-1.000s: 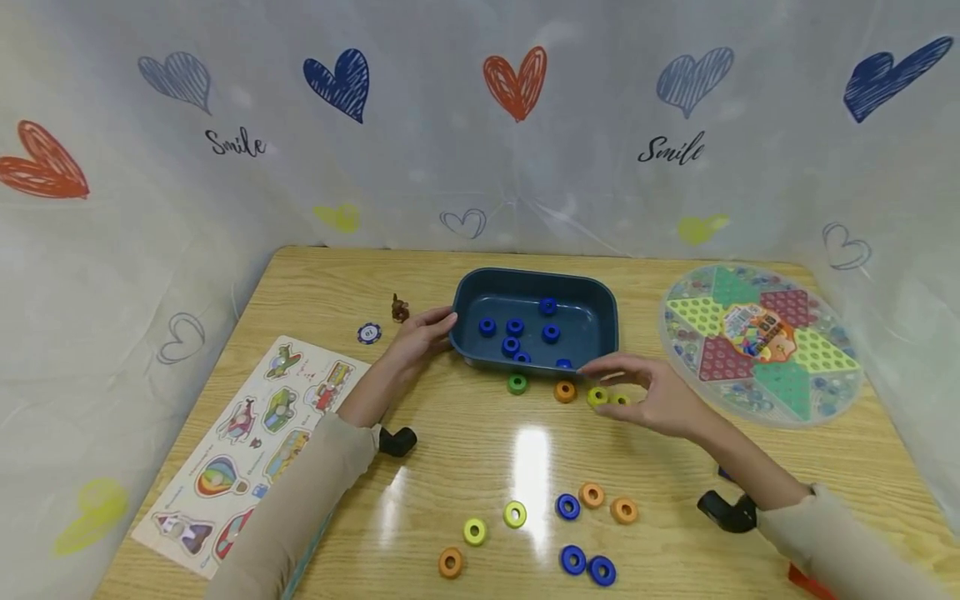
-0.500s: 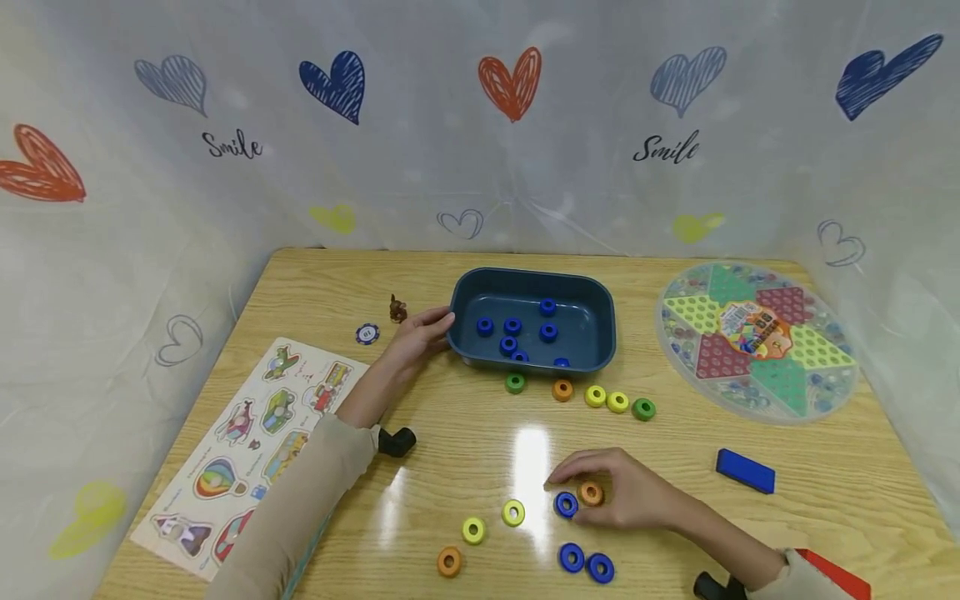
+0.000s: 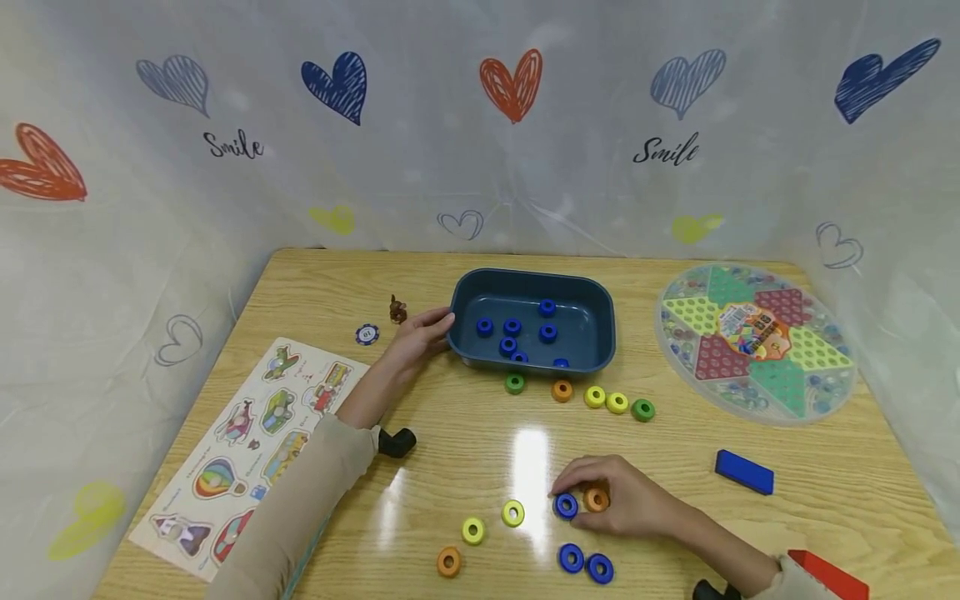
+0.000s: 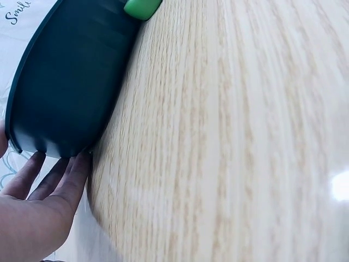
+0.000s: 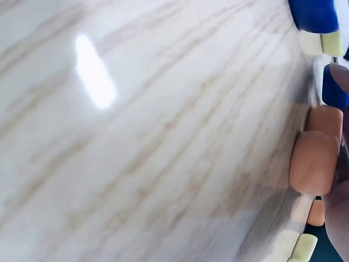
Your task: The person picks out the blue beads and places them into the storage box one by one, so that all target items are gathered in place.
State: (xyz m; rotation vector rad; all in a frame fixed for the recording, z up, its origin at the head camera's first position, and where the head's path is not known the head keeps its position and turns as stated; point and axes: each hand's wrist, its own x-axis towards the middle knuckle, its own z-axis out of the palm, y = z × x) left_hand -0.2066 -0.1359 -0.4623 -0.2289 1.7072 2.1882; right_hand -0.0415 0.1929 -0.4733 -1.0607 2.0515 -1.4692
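In the head view, my left hand (image 3: 415, 337) holds the left end of a dark teal plastic box (image 3: 534, 372), thumb at the rim. The left wrist view shows its fingertips against the box's outer wall (image 4: 65, 82). Several blue rings (image 3: 548, 339) lie in the box. My right hand (image 3: 626, 500) pinches another blue ring (image 3: 558, 508) on the table between thumb and fingers. An orange ring (image 3: 597, 509) sits within the curve of that hand. Two orange rings show in the right wrist view, the nearer orange ring (image 5: 314, 164) beside my fingers; the hand hides one from the head view.
Green, orange and yellow rings (image 3: 595, 404) line the box's front. Loose yellow, orange and blue rings (image 3: 572, 568) lie nearer. A picture puzzle board (image 3: 247, 450), poker chip (image 3: 367, 334) and brown figurine (image 3: 398, 309) are left. Right are a marble game board (image 3: 757, 342), blue block (image 3: 744, 472) and red object (image 3: 828, 575).
My right hand has left the yellow ring by the box's front and come down to the nearer blue ring. An orange ring shifted slightly right. The left hand stays at the box.
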